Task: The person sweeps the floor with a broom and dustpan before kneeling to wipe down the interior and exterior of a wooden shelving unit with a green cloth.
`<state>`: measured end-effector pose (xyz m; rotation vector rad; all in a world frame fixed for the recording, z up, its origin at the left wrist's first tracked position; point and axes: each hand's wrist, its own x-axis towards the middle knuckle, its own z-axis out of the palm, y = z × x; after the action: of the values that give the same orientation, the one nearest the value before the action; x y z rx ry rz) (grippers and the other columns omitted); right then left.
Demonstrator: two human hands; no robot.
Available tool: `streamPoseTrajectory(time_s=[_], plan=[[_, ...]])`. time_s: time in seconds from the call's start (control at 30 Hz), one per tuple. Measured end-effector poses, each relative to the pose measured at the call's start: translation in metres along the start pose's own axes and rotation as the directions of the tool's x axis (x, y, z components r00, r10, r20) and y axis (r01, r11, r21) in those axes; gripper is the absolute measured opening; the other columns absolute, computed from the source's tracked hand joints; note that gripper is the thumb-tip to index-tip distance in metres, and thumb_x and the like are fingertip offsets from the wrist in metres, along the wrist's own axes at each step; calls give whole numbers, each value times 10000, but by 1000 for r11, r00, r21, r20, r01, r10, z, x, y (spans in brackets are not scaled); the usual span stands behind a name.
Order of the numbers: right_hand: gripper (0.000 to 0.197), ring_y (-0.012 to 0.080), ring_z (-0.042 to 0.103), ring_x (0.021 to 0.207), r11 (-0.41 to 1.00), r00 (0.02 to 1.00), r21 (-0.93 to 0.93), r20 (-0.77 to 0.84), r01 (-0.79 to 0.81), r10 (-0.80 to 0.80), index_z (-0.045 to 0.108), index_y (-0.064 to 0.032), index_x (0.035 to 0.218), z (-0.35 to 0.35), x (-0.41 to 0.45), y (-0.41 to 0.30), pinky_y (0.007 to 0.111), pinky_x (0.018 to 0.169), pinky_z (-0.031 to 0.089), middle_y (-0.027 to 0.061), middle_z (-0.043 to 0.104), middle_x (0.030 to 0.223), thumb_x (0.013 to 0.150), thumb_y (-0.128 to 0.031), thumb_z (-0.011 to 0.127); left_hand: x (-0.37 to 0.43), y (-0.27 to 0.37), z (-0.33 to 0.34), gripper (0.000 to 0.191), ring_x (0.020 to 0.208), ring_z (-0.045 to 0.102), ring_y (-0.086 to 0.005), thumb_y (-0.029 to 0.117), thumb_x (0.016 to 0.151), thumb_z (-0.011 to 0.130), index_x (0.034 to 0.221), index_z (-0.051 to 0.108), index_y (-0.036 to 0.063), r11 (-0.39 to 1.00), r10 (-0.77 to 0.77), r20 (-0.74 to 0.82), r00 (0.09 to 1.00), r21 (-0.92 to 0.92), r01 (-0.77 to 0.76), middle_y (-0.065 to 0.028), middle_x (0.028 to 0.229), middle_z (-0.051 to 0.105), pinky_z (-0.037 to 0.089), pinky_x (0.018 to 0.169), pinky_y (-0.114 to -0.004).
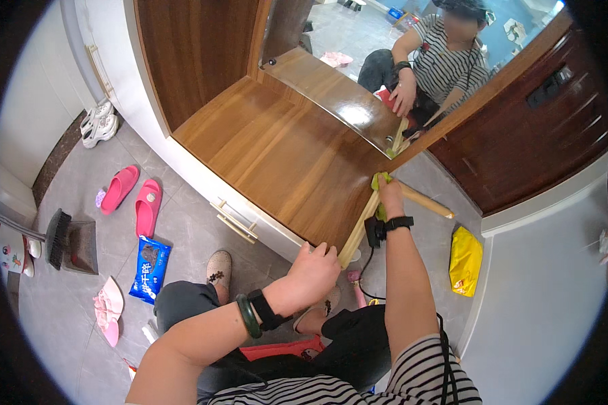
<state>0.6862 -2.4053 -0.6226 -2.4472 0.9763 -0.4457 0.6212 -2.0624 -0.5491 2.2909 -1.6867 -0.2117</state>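
Before me stands a wooden cabinet shelf with a white drawer front below it and a mirror behind it. My right hand holds a yellow-green cloth against the shelf's right edge, close to the mirror's lower corner. My left hand rests at the front right corner of the shelf, its fingers bent over the edge; whether it grips anything is unclear. A pale wooden strip runs along that edge between the hands. Another wooden piece slants away beyond my right hand.
Pink slippers, a blue packet, a pink-and-white hat, a dustpan and white clogs lie on the floor at left. At right are a yellow bag, a dark red door and a wall.
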Motion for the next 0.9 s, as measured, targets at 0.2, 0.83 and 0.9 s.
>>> streamPoseTrajectory(time_s=[0.2,0.83,0.9], plan=[[469,369,651,992,991,998,125,52,-54,47,565,57,1190,13,-81,21,435,847,505,258,664,1058,936,-334,617,-2,-2,11,495,1320,446,-315,267,827,693,1260,567,65,999,-42,13,999,-8,42,-134,1372,498,421,983,-557],[524,469,629,955,990,996,144,-84,-2,14,535,87,1118,-10,-40,32,490,804,495,317,652,1001,964,-413,565,11,6,2,447,1271,470,-300,256,792,716,1178,604,61,996,18,16,1000,-83,-16,-122,1320,522,434,942,-529],[522,453,641,939,984,994,167,100,-67,51,515,83,1207,9,-115,-13,469,817,508,289,666,1011,958,-372,577,-10,-11,5,462,1281,461,-300,251,798,723,1199,595,60,994,-54,55,997,-88,59,-121,1332,513,431,948,-531]])
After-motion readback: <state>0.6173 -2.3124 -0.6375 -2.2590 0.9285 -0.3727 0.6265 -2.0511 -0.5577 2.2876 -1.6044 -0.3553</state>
